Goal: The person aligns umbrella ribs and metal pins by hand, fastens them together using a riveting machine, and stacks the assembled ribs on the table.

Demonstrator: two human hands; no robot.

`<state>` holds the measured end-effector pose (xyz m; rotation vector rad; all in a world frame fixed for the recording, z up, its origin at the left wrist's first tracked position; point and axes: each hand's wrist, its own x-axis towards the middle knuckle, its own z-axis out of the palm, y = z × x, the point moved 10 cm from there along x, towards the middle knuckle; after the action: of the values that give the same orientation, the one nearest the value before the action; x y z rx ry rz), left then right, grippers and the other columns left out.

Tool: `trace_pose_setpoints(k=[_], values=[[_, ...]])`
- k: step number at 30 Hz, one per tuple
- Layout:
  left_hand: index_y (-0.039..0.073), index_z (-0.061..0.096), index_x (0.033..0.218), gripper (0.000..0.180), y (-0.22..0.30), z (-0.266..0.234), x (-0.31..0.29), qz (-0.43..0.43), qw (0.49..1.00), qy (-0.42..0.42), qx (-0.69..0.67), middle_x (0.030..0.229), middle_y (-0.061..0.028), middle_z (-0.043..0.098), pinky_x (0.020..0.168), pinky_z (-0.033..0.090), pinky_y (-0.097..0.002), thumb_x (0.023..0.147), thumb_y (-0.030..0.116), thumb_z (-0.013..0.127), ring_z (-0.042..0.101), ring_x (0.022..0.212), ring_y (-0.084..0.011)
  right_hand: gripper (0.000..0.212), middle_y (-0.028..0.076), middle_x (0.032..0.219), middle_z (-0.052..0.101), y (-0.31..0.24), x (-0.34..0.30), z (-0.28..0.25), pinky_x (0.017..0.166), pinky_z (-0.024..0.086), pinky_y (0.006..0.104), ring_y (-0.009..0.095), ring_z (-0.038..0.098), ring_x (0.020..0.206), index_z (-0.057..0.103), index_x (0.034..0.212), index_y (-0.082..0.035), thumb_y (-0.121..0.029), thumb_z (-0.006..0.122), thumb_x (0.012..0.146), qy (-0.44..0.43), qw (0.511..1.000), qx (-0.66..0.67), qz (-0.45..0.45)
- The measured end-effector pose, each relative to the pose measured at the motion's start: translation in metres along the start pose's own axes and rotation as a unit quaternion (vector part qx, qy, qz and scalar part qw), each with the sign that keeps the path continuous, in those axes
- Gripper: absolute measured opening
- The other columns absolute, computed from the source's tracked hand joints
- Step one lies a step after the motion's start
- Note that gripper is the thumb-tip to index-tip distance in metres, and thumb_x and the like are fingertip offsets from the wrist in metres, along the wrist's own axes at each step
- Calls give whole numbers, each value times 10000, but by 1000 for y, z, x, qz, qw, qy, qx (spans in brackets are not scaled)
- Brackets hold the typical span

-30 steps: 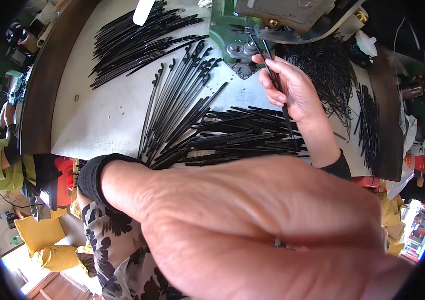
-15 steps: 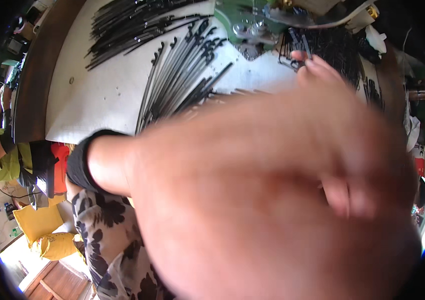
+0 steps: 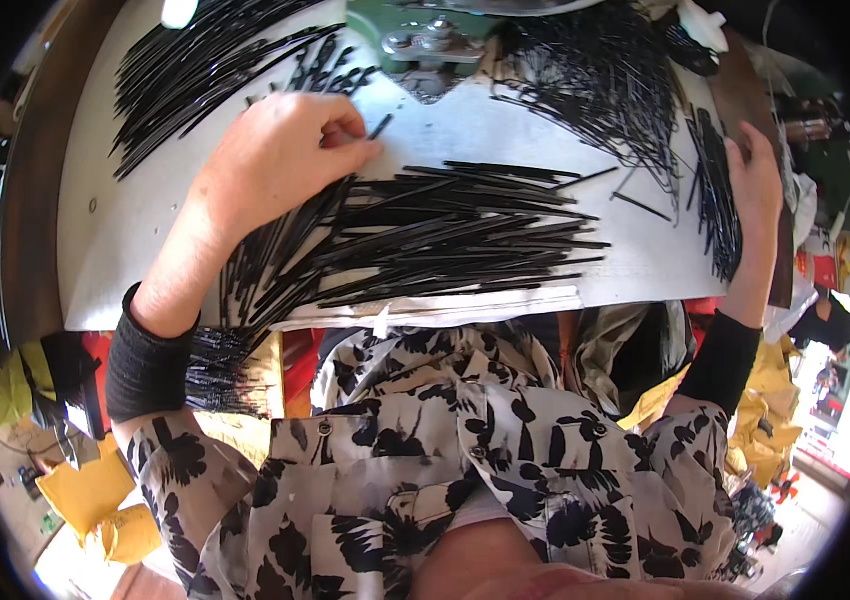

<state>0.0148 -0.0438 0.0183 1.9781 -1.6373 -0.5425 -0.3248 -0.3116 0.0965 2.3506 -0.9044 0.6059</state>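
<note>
My left hand [image 3: 275,155] is over the left part of the white table, its fingers pinched together. A thin black rod [image 3: 381,126] sticks out past the fingertips; the rest of it is hidden. Beneath and beside this hand lies a bundle of black rods [image 3: 321,72] with thicker ends, partly covered by the hand. At the right edge my right hand [image 3: 757,185] has its thumb and fingers apart, with nothing seen in it. It is beside a narrow pile of thin black pieces [image 3: 713,205]. A wide heap of black rods [image 3: 455,225] lies nearest my body.
A green machine [image 3: 365,22] with a metal clamp-like head [image 3: 435,45] stands at the far middle. More black rods [image 3: 200,75] lie far left, and a tangle of thin black wire-like pieces [image 3: 605,85] far right. Brown wooden edges [image 3: 33,220] border the table. Yellow sacks [image 3: 760,410] sit below.
A large blurred arm and hand covered the middle and right of the view. Now both hands are apart at the table's two sides, the near heap shows, and the view has shifted.
</note>
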Motion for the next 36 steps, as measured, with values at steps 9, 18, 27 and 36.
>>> trace_pose_setpoints(k=[9,18,27,36], values=[[31,645,783,168,3,10,8,9,995,12,102,672,-111,625,621,487,-359,750,192,612,618,653,-283,181,98,777,624,-137,-17,-5,694,469,350,258,608,730,598,918,-39,-118,636,760,-371,895,248,-17],[-7,619,877,160,10,10,17,19,998,7,65,715,-110,626,616,464,-290,790,127,611,585,625,-183,94,115,774,599,-185,-18,5,668,461,377,285,594,730,568,808,-17,-101,560,769,-323,892,309,-65],[-13,631,944,186,-19,23,29,-41,990,-12,-133,753,-100,653,641,475,-265,830,131,605,602,668,-138,151,98,781,629,-234,-6,-2,667,479,330,227,610,722,611,855,-12,-151,594,797,-347,818,457,-39],[-9,636,1040,299,-22,19,40,-33,990,14,-135,804,-93,661,646,466,-244,814,185,648,584,694,-109,198,77,848,642,-194,28,13,648,499,387,288,631,734,614,905,-59,-244,599,835,-168,955,244,-11]])
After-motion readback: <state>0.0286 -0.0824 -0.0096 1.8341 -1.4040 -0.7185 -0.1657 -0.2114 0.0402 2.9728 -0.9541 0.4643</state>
